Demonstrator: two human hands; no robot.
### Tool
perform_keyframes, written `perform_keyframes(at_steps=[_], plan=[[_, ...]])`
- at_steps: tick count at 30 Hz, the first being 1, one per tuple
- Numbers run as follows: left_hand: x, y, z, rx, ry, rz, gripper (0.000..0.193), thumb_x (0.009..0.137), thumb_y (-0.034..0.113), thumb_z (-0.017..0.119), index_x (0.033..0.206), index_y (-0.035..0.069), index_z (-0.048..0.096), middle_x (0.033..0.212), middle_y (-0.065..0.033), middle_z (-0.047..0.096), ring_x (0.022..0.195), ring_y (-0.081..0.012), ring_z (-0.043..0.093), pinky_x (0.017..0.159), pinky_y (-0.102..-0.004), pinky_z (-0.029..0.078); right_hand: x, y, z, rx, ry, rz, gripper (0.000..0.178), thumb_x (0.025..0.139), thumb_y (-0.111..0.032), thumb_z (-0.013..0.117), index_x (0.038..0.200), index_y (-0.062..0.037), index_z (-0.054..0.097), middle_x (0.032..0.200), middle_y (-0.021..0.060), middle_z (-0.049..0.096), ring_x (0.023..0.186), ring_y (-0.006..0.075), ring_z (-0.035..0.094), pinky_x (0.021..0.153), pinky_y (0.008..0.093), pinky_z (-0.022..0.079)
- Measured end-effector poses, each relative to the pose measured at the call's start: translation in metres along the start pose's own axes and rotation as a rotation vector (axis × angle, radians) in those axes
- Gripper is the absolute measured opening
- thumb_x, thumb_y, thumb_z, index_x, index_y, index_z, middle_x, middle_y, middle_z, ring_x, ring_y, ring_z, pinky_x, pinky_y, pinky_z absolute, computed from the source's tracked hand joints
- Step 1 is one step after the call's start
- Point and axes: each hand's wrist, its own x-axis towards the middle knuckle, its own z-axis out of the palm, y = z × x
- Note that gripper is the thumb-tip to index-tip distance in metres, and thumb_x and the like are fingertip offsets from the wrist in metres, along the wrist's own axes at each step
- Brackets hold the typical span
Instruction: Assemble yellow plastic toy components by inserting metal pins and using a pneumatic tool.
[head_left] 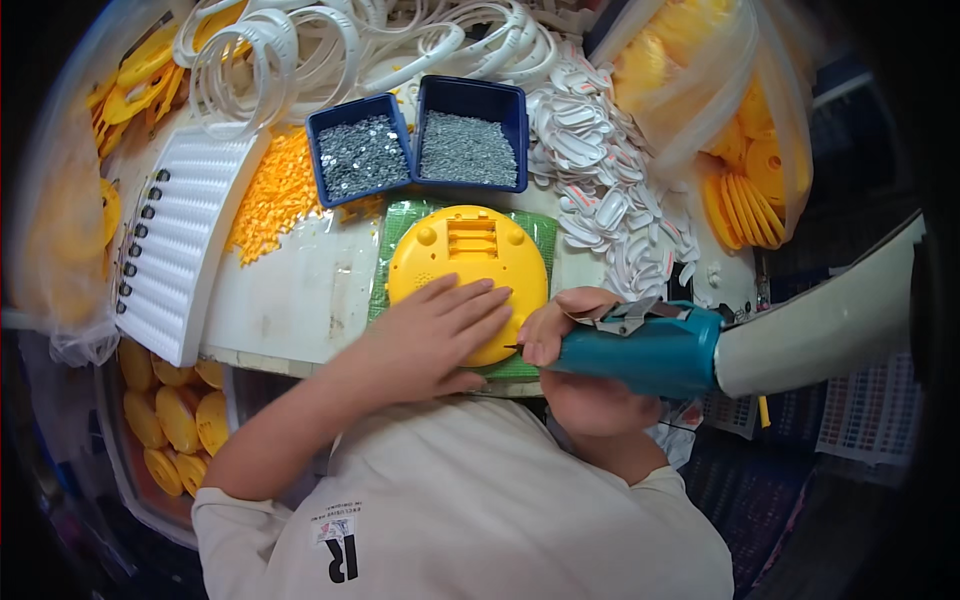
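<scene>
A round yellow plastic housing (415, 262) lies on a green mat (542, 235) in front of me, its battery compartment at the far edge. My left hand (425, 330) rests flat across its near left part, fingers stretched out. In my right hand (598, 402) is a teal electric screwdriver (640, 348), held level with its thin bit pointing left. The bit's tip is at the housing's lower right edge; whether it sits in a hole I cannot tell.
Beyond the mat stand two blue bins, one of washer-like discs (360, 155), one of small screws (468, 148). Orange parts (275, 195) and a white ridged tray (180, 240) lie left. White curved parts (610, 190) and a bag of yellow shells (745, 110) are right.
</scene>
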Motion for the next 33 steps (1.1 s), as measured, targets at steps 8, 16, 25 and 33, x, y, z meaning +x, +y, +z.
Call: perform_keyframes(at_steps=[8, 16, 25, 33], plan=[[-0.046, -0.04, 0.016, 0.126, 0.186, 0.11, 0.07, 0.085, 0.038, 0.078, 0.147, 0.011, 0.058, 0.157, -0.0055, 0.055, 0.15, -0.024, 0.047, 0.126, -0.0485, 0.033, 0.012, 0.022, 0.037, 0.162, -0.274, 0.255, 0.046, 0.109, -0.04, 0.046, 0.141, -0.0087, 0.052, 0.102, 0.0107, 0.064, 0.096, 0.0232, 0.062, 0.1, 0.0426, 0.048], [-0.047, -0.039, 0.024, 0.042, 0.246, 0.076, 0.048, 0.088, 0.032, 0.07, 0.134, 0.019, 0.064, 0.157, -0.0008, 0.056, 0.15, -0.0225, 0.047, 0.126, -0.0479, 0.035, 0.015, 0.038, 0.02, -0.298, -0.47, 0.268, 0.047, 0.107, -0.046, 0.049, 0.127, -0.0057, 0.06, 0.097, 0.0113, 0.064, 0.091, 0.0246, 0.062, 0.088, 0.0398, 0.052], [-0.046, -0.042, 0.025, 0.043, 0.248, 0.099, 0.053, 0.095, 0.037, 0.069, 0.142, 0.013, 0.063, 0.154, -0.0036, 0.059, 0.148, -0.0227, 0.049, 0.125, -0.0465, 0.035, 0.016, 0.032, 0.032, -0.232, -0.414, 0.247, 0.061, 0.103, -0.058, 0.051, 0.134, -0.0053, 0.058, 0.097, 0.012, 0.064, 0.09, 0.0257, 0.062, 0.09, 0.0406, 0.05], [-0.055, -0.04, 0.026, -0.097, 0.431, 0.022, 0.055, 0.084, 0.039, 0.08, 0.127, 0.007, 0.068, 0.137, -0.0092, 0.067, 0.133, -0.0278, 0.062, 0.114, -0.0462, 0.047, 0.057, 0.03, 0.036, 0.206, -0.261, 0.039, 0.087, 0.098, -0.069, 0.058, 0.147, 0.0025, 0.053, 0.104, 0.0132, 0.067, 0.1, 0.021, 0.061, 0.094, 0.0373, 0.048]])
